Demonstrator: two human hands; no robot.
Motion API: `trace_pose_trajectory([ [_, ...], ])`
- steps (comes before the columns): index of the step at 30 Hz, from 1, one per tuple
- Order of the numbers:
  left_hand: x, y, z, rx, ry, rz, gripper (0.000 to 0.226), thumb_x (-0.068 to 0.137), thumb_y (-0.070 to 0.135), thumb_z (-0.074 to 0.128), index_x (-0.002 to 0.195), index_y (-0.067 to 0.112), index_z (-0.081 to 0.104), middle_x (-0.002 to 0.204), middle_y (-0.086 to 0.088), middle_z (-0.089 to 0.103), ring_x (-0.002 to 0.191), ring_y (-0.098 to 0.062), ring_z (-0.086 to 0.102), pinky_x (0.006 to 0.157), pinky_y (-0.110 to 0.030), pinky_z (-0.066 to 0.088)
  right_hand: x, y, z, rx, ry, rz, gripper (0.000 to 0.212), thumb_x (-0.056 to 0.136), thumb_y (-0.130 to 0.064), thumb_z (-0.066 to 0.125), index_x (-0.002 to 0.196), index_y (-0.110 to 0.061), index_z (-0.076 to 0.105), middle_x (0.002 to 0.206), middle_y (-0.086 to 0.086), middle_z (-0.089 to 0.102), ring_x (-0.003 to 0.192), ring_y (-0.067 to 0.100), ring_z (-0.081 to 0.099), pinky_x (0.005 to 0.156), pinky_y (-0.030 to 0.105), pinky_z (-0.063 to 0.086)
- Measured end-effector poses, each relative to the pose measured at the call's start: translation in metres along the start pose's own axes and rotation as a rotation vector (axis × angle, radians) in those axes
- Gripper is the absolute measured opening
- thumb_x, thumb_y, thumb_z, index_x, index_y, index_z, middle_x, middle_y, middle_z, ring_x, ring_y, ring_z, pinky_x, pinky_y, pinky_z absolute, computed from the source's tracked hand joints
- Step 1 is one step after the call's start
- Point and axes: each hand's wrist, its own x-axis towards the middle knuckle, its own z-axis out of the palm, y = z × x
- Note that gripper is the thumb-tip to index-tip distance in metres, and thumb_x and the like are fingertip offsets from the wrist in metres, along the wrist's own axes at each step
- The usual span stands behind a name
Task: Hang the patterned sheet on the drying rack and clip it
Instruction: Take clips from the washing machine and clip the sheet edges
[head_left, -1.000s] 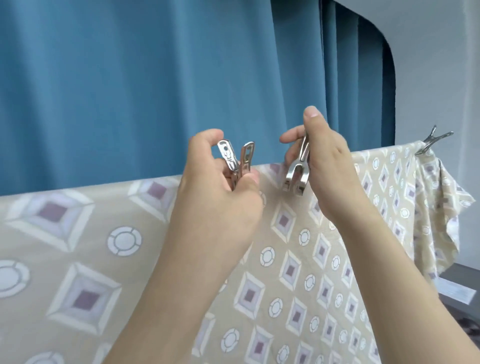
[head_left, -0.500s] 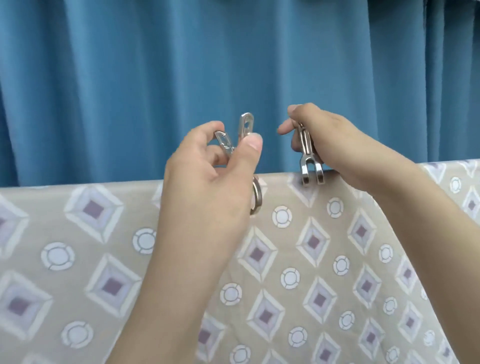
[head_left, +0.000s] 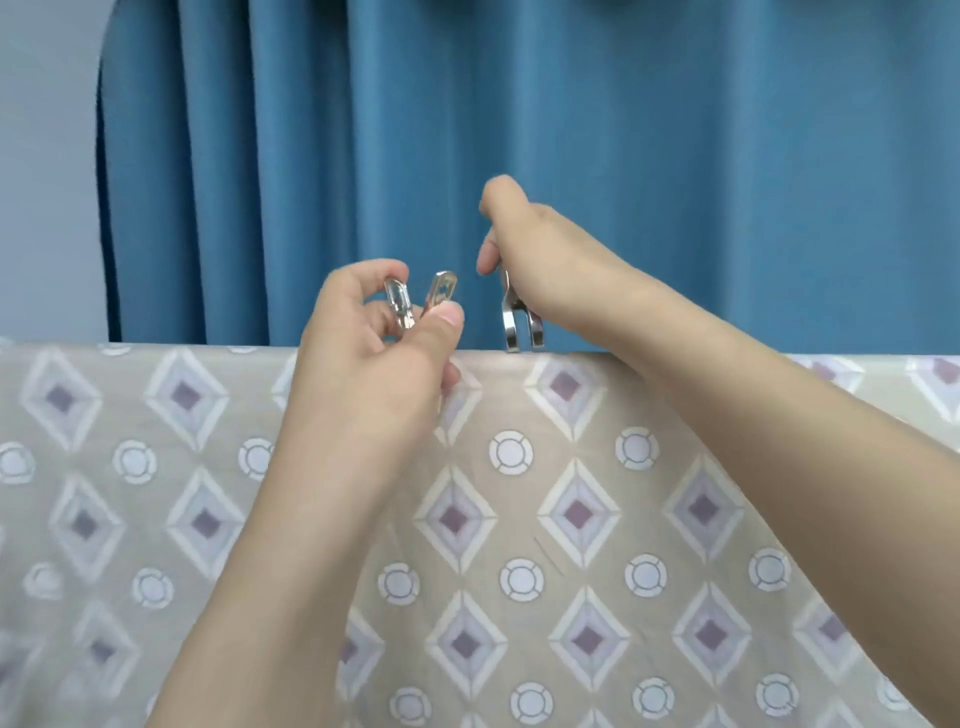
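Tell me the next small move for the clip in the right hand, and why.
Probably lower the right hand so its metal clip straddles the patterned sheet: its prongs point down, just at the sheet's top fold. The left hand holds a spare clip.

Right hand (head_left: 550, 260) lifted clip (head_left: 521, 325) off sheet (head_left: 571, 519) edge.

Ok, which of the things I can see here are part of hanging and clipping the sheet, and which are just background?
Part of the job:
patterned sheet, draped over the rack
metal clip pinched by the right hand, its tips at the sheet's top edge
spare metal clip held in the left hand

Just background:
blue curtain
pale wall
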Motion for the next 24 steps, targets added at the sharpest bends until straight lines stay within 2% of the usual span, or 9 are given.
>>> trace_pose_trajectory([
  [3,0.004,0.001,-0.025,0.018,0.071,0.014,0.042,0.088,0.037,0.069,0.122,0.017,0.056,0.074,0.002,0.059,0.055,-0.009,0.056,0.055,-0.026,0.039,0.003,-0.016,0.019,0.015,0.002,-0.035,0.056,0.100,-0.034,0.017,0.111,0.006,0.054,0.077,0.011,0.049,0.073,0.021,0.039,0.071,0.037,0.040],
  [6,0.007,0.001,-0.052,0.075,0.136,0.023,0.047,0.086,0.050,0.065,0.115,0.014,0.060,0.066,0.001,0.060,0.054,-0.011,0.055,0.052,-0.024,0.037,0.013,-0.027,0.039,0.031,0.013,-0.081,0.043,0.096,-0.023,0.017,0.097,0.003,0.051,0.082,0.020,0.059,0.073,0.023,0.039,0.084,0.044,0.047],
  [9,0.011,0.002,-0.078,0.129,0.203,0.029,0.046,0.085,0.050,0.065,0.104,0.008,0.059,0.062,0.003,0.058,0.047,-0.009,0.050,0.046,-0.018,0.035,0.024,-0.040,0.060,-0.066,0.010,-0.142,0.043,0.093,-0.030,0.017,0.077,-0.010,0.051,0.072,0.013,0.058,0.069,0.025,0.041,0.073,0.037,0.045],
  [11,0.013,0.006,-0.094,0.184,0.240,0.036,0.044,0.087,0.050,0.063,0.093,0.007,0.057,0.060,0.001,0.058,0.044,-0.008,0.047,0.044,-0.016,0.035,0.028,-0.051,0.074,-0.120,-0.001,-0.209,0.041,0.093,-0.032,0.017,0.075,-0.012,0.049,0.069,0.010,0.055,0.066,0.025,0.040,0.064,0.035,0.039],
  [14,0.013,0.010,-0.115,0.270,0.217,0.032,0.045,0.090,0.053,0.056,0.075,0.011,0.055,0.061,-0.014,0.059,0.046,-0.016,0.047,0.045,-0.023,0.035,0.033,-0.067,0.093,-0.109,-0.040,-0.306,0.042,0.094,-0.034,0.017,0.074,-0.011,0.046,0.071,0.012,0.055,0.066,0.025,0.038,0.063,0.035,0.039],
  [15,0.012,0.010,-0.122,0.288,0.212,0.021,0.046,0.091,0.055,0.054,0.076,0.012,0.054,0.065,-0.017,0.062,0.049,-0.017,0.050,0.048,-0.026,0.036,0.035,-0.072,0.099,-0.081,-0.077,-0.324,0.043,0.095,-0.034,0.017,0.075,-0.010,0.046,0.074,0.013,0.056,0.068,0.026,0.039,0.066,0.037,0.041],
  [17,0.011,0.012,-0.135,0.277,0.236,-0.008,0.040,0.091,0.055,0.053,0.089,0.015,0.053,0.073,-0.010,0.067,0.059,-0.014,0.058,0.054,-0.027,0.038,0.039,-0.081,0.109,-0.026,-0.157,-0.347,0.049,0.097,-0.037,0.018,0.078,-0.006,0.050,0.074,0.010,0.056,0.071,0.026,0.044,0.072,0.038,0.044],
  [20,0.014,0.014,-0.154,0.271,0.261,-0.053,0.029,0.094,0.045,0.055,0.091,0.017,0.051,0.074,-0.003,0.068,0.069,-0.015,0.063,0.061,-0.031,0.037,0.043,-0.092,0.118,0.059,-0.269,-0.350,0.053,0.096,-0.042,0.021,0.082,-0.009,0.060,0.068,0.001,0.055,0.068,0.021,0.048,0.068,0.036,0.041],
  [24,0.016,0.013,-0.177,0.317,0.270,-0.076,0.022,0.087,0.036,0.045,0.084,0.014,0.050,0.057,-0.003,0.054,0.057,-0.024,0.055,0.057,-0.035,0.034,0.046,-0.111,0.124,0.242,-0.365,-0.322,0.039,0.081,-0.043,0.030,0.073,-0.015,0.057,0.064,-0.001,0.047,0.059,0.018,0.040,0.060,0.030,0.032],
])
